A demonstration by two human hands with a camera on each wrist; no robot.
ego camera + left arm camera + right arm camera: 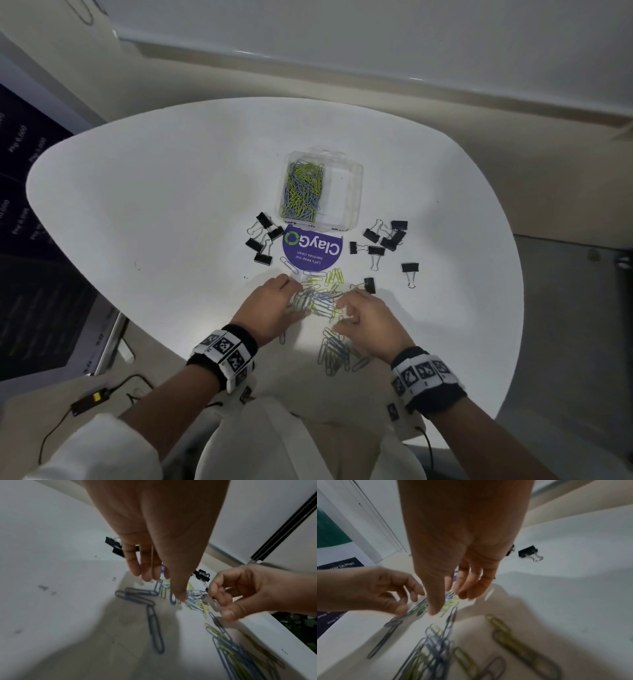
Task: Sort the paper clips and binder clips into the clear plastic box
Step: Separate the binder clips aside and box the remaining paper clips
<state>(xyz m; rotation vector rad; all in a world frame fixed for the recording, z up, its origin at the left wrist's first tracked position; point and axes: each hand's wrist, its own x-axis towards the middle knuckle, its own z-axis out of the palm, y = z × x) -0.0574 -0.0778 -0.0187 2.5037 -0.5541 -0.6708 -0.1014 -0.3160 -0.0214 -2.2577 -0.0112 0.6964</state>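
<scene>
White bench, rounded outline, holding the following, left to right.

1. Binder clips, left cluster: black, wire handles, just left of the purple label; well apart from both hands.
2. Left hand: palm down at the left edge of the loose paper clips, fingers extended and relaxed, tips on or just over the clips; no clip seen pinched. Bare bench lies to its left, out to the rim.
3. Clear plastic box: far of the hands, open; its left compartment is filled with green and blue paper clips, its right compartment shows no clips.
4. Purple label: round, printed "ClayGo", touching the box's near edge, between the two binder-clip clusters.
5. Near pile of paper clips: blue and green, close to the bench's near edge, just below the right hand.
6. Right hand: at the right edge of the loose clips, fingers curled, thumb close to them; whether a clip is caught between them cannot be told, the view being blurred.
7. Binder clips, right cluster: black, scattered right of the label; one binder clip lies just beyond the right hand, another stands alone further right. Open bench continues rightward to the rim.
</scene>
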